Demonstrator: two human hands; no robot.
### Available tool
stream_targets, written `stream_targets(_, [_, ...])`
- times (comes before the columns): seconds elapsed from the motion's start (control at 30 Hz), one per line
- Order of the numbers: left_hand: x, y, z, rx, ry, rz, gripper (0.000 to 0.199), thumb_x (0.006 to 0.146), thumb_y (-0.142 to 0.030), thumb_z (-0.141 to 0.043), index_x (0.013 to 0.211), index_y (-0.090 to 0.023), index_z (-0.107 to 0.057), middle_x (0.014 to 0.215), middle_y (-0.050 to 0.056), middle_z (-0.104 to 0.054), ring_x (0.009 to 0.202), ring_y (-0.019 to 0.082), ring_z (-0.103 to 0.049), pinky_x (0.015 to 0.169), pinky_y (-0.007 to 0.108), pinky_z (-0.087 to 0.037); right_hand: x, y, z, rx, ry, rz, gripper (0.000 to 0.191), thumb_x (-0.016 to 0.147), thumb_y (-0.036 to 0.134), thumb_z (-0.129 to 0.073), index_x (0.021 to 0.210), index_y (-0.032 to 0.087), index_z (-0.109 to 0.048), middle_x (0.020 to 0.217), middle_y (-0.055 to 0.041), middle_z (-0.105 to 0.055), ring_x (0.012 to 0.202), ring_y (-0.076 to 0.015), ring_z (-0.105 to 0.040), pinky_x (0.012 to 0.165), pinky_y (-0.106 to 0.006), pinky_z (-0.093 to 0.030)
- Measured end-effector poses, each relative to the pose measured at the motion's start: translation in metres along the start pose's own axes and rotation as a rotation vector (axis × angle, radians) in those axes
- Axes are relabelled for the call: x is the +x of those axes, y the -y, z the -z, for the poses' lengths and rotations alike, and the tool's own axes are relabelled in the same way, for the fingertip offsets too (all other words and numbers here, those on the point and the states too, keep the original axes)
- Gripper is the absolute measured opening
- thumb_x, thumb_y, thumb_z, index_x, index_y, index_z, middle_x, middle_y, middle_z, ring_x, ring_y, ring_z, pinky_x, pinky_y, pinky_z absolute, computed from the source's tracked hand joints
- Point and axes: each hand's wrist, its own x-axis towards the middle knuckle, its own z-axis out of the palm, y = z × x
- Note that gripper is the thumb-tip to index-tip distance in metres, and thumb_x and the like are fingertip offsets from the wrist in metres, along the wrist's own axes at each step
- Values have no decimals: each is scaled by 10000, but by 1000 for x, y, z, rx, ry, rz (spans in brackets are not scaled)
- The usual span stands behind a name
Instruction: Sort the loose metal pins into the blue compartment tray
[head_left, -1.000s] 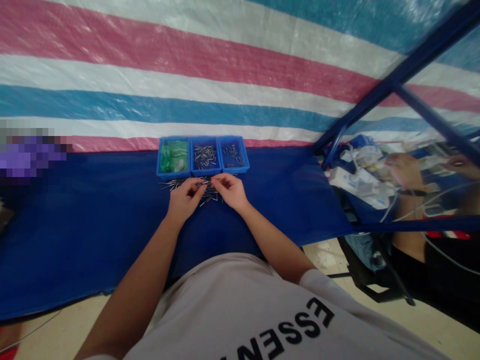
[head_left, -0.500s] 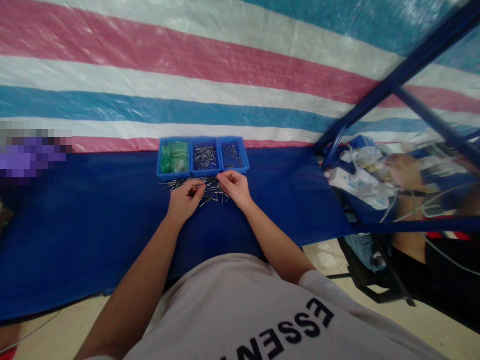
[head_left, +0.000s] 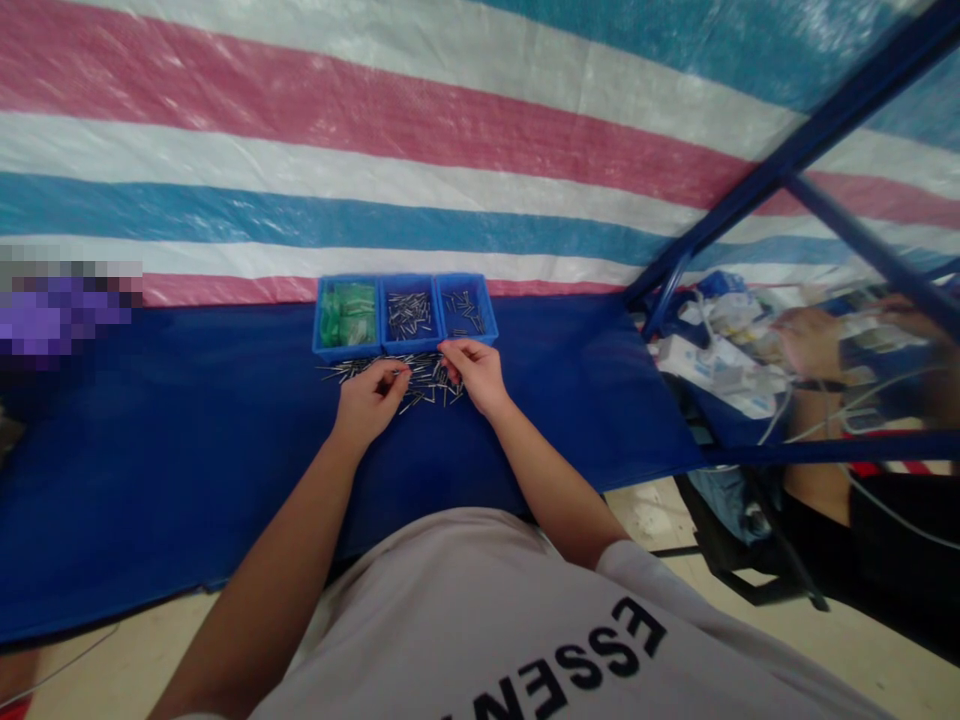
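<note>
Three blue bins stand side by side. The left bin (head_left: 343, 352) has green packets, the middle bin (head_left: 409, 346) many small metal pins, the right bin (head_left: 491, 318) fewer pins. A loose pile of metal pins (head_left: 426, 385) lies on the blue table just in front of them. My left hand (head_left: 369, 400) is at the pile's left side, its fingertips pinched on something too small to make out. At the pile's right side, close to the right bin's front wall, my right hand (head_left: 476, 375) has its thumb and index finger pressed together; what they hold is too small to tell.
A blue table (head_left: 187, 430) spreads under the bins, with a striped sheet (head_left: 375, 150) behind it. Blue metal bars (head_left: 787, 160) rise at the right. Beyond them, a person's hand (head_left: 810, 340) is near white boxes (head_left: 712, 370) and cables.
My right hand has shifted slightly to the right. My left hand has hardly moved. At the far right, the other person's hands have moved a little.
</note>
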Motion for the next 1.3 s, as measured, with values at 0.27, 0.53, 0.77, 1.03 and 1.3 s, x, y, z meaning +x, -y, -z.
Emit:
stream_targets(0.27, [0,-1,0,7,5,1,217,856,-360,-559,926,-187,-671,569,-52,-534,509,78,-481,562,196,-403,-4,-3,-2,-103,198,226,640,786,512,-608,1327,201,-463,1146,-61,-605,734,-45,-594,620,-160,-484])
stream_targets(0.53, [0,2,-1,5,1,-20,222,860,-364,-557,921,-182,-668,599,-47,-558,524,74,-494,566,186,-407,-9,-12,-1,-737,224,571,229,881,309,-537,991,162,-675,928,-31,-649,845,-77,-556,852,-223,-437])
stream_targets(0.77, [0,0,0,8,0,-21,213,865,-354,-551,919,-182,-665,590,-49,-556,520,75,-503,570,187,-418,-9,-12,-2,-953,296,678,222,856,271,-564,1031,167,-654,1055,-37,-628,1005,-126,-509,944,-287,-374])
stream_targets(1.03, [1,-3,1,-4,4,-28,194,859,-328,-553,910,-177,-664,593,-44,-573,497,74,-489,562,187,-423,-11,-13,-3,-1038,303,609,222,882,287,-551,1055,192,-652,1071,-42,-616,1035,-130,-470,936,-291,-330])
stream_targets(1.3, [0,-3,1,-11,22,5,202,867,-344,-544,910,-186,-661,608,-41,-588,513,79,-511,576,192,-435,-13,-13,-4,-1039,315,587,266,873,399,-580,1044,210,-658,1062,-39,-619,1056,-132,-454,928,-284,-288])
